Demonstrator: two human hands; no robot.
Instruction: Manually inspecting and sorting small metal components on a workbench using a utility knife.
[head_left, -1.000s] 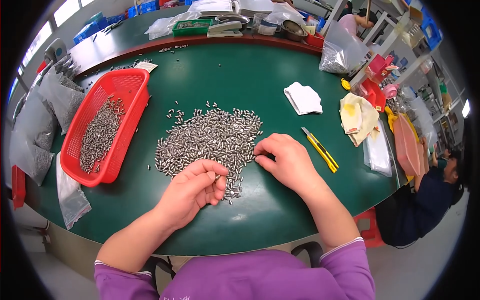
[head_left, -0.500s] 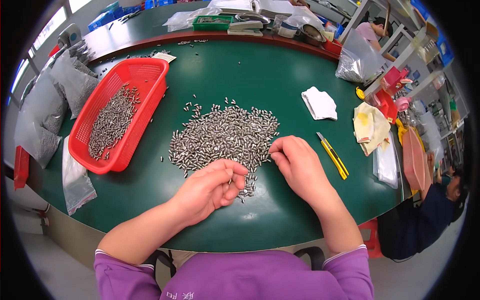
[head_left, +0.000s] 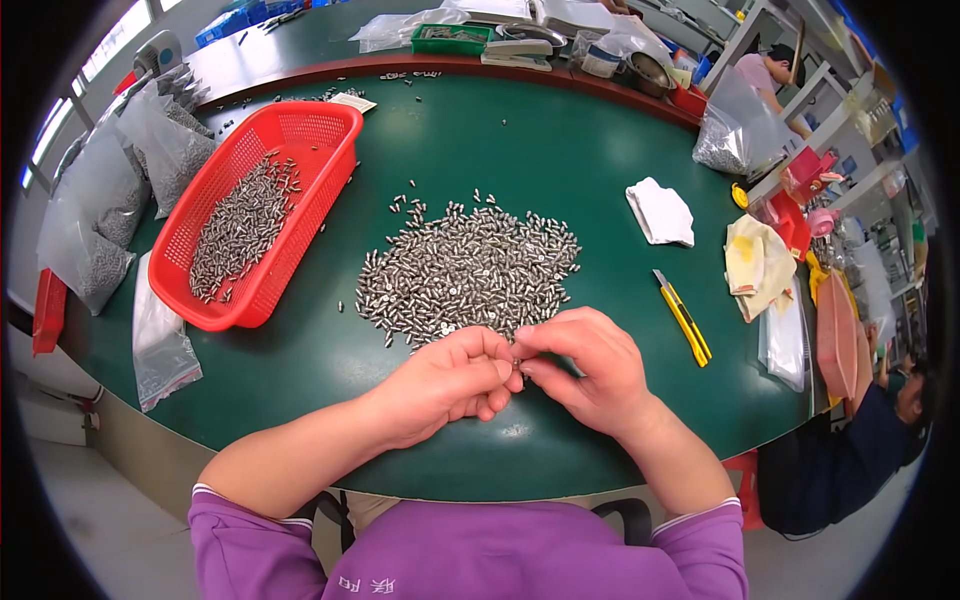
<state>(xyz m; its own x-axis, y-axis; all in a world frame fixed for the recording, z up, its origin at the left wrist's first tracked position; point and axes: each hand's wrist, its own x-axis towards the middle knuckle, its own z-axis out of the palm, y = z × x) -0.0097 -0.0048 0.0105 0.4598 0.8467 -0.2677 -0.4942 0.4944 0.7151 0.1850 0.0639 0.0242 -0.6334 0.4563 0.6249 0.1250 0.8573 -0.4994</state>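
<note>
Head view shows the left hand [head_left: 452, 377] and the right hand [head_left: 585, 365] meeting fingertip to fingertip at the near edge of a pile of small metal pins [head_left: 470, 272] on the green table [head_left: 560, 160]. Both hands are closed and pinch a tiny metal piece [head_left: 517, 362] between them. A red basket [head_left: 315, 130] with more pins stands to the left, a yellow cutter [head_left: 684, 318] lies to the right.
</note>
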